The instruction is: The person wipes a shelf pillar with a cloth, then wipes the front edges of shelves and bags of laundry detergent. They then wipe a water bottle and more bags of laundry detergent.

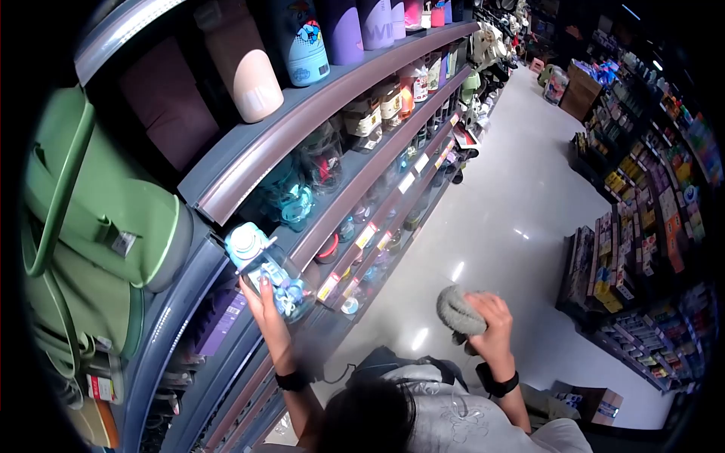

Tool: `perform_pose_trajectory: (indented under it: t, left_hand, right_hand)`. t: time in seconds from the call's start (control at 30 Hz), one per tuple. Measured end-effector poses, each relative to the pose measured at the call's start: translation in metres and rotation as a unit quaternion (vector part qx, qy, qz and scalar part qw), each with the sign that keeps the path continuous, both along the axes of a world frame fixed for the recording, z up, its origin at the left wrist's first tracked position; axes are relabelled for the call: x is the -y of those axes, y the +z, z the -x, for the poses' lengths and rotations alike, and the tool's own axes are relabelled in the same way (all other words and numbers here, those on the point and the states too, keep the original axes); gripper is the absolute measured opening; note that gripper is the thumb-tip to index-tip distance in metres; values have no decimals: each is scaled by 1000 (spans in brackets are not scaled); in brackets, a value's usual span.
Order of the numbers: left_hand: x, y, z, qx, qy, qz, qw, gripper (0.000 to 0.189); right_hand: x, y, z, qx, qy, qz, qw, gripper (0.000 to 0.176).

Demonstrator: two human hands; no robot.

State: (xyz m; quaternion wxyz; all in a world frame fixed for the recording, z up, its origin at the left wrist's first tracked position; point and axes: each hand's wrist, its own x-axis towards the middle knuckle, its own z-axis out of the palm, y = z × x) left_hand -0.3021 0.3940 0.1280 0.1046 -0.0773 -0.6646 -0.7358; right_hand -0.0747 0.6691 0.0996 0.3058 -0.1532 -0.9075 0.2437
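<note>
A clear bottle (276,272) with a light blue lid and blue figures on it is in my left hand (266,311), whose fingers and thumb wrap round its lower side. It is tilted, close to the edge of the shelf. Over the aisle floor at the right, my right hand (492,325) grips a fuzzy grey cloth (459,311), with the fingers closed round it. Both wrists wear black bands.
Shelves (340,98) of bottles and cups curve along the left, with a pink bottle (257,90) on the upper one. Green bags (113,204) hang at far left. Stocked shelves (642,249) stand across the aisle floor (506,196). A cardboard box (600,405) is at lower right.
</note>
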Motion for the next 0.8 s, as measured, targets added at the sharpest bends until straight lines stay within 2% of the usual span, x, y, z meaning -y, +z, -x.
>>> perform_pose_trajectory:
  t: [0.1,0.2,0.23,0.3,0.33,0.43,0.57,0.6,0.63,0.7,0.8]
  left_hand:
    - [2,-8,29,-12,44,44,998,58]
    - [-5,-15,52,-46,131,106,985,67]
    - [-5,-10,57,-41,116,121,985,75]
    - [-10,-8,72,-47,130,112,984,80]
    - [-15,-6,76,-32,142,56,988,76]
    - [-16,5,87,-51,119,125,984,87]
    - [4,-41,112,-31,160,219,962,95]
    - [9,-59,122,-75,167,230,956,99]
    - [4,-57,121,-78,180,251,948,101]
    - [-4,-51,116,-111,127,211,963,103]
    - [-1,-69,122,-102,121,202,967,103]
  right_hand:
    - [0,-1,14,7,-27,-20,999,51]
    - [2,-4,25,5,-48,-12,999,48]
    - [4,-5,29,0,-54,-4,999,48]
    - [5,-7,36,-9,-65,13,998,46]
    - [4,-8,39,-9,-68,8,998,44]
    - [3,-6,48,-5,-65,21,998,45]
    - [-3,0,57,6,-77,-17,997,47]
    - [-5,-1,58,2,-80,-9,997,49]
    - [-8,0,61,-2,-85,-12,996,50]
    - [-12,-1,62,2,-95,-12,995,52]
    - [-18,-4,62,-5,-111,-5,994,52]
